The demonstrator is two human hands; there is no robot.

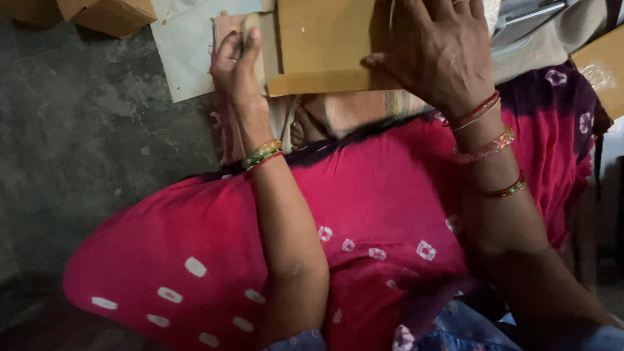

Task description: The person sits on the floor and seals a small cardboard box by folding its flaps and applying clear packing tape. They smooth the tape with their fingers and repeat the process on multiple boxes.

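Resting flat on the brown cardboard sheet (325, 45), the right hand (439, 55) lies fingers spread, pressing rather than gripping, while the left hand (237, 65) sits at the sheet's left edge with fingers loosely curled; whether it pinches anything cannot be told. Sheet lies directly ahead of both hands, beyond the lap in red dotted cloth (364, 214), long axis left to right, right hand the nearer. Alongside: white paper (185, 52), cardboard box (107, 14), grey floor (84, 130).

Bare floor (84, 149) left; cardboard box (107, 14) blocks far corner
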